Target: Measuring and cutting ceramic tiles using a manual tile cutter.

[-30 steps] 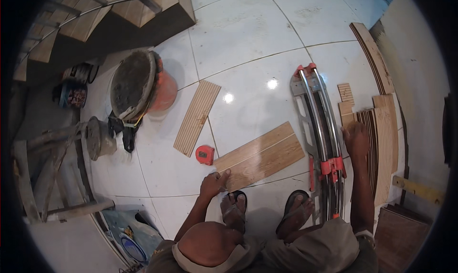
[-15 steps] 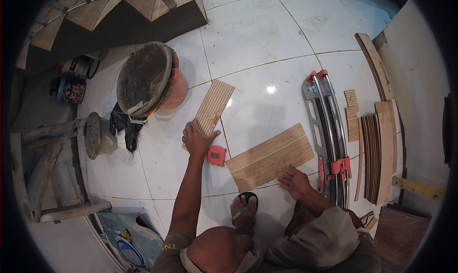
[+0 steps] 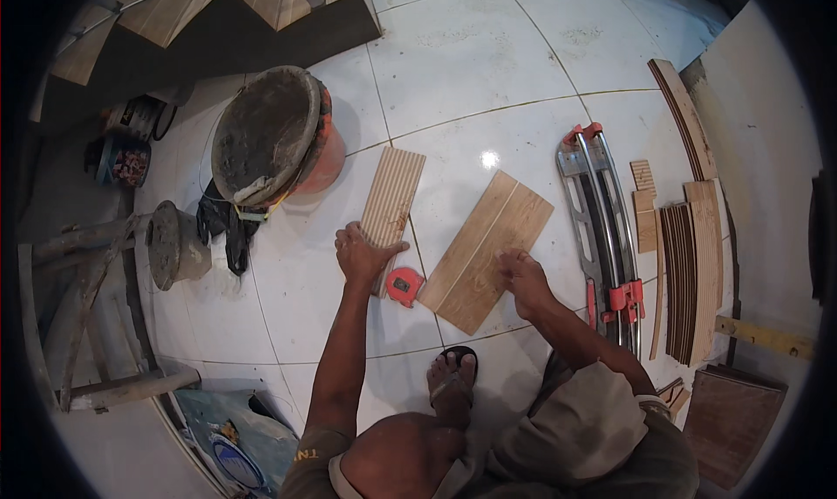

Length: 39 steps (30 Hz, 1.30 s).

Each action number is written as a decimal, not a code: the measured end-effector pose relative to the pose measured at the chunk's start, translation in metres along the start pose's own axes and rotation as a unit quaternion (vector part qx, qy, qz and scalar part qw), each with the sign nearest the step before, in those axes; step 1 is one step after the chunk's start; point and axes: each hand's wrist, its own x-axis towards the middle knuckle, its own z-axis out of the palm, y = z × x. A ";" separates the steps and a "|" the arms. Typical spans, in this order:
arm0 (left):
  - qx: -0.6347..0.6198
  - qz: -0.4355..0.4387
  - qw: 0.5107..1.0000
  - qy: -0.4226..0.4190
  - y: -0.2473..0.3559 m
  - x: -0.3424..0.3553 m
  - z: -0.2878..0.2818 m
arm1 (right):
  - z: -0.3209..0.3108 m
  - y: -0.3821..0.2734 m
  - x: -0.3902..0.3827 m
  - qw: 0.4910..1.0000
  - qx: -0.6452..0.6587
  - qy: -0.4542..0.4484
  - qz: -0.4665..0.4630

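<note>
Head view: the left hand [image 3: 362, 253] lies flat, fingers spread, on the near end of a ribbed beige tile strip [image 3: 391, 206] on the white tiled floor [image 3: 488, 63], a red tape measure [image 3: 404, 285] just beside it. The right hand [image 3: 521, 277] presses open-fingered on a wood-look rectangular tile [image 3: 488, 248]. This looks like measuring or marking 2 pieces; taking up the tape seems due next. Fingertips under the palms are hidden.

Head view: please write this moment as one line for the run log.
left hand: on ribbed tile | right hand: on wood-look tile | red tape measure: floor between hands | tile cutter: right of tile
</note>
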 end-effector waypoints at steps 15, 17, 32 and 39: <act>-0.006 0.188 0.981 -0.056 -0.019 -0.076 -0.032 | -0.013 -0.008 0.025 0.990 0.008 0.139 0.006; 0.002 0.186 0.981 -0.055 -0.008 -0.089 -0.038 | 0.004 -0.026 0.020 0.997 0.003 0.073 0.018; 0.154 0.209 0.960 -0.107 0.025 -0.125 -0.030 | 0.044 -0.009 0.067 0.922 -0.274 0.211 -0.174; 0.174 0.265 0.944 -0.093 0.018 -0.128 -0.006 | 0.040 -0.027 0.095 0.986 -0.164 -0.019 -0.015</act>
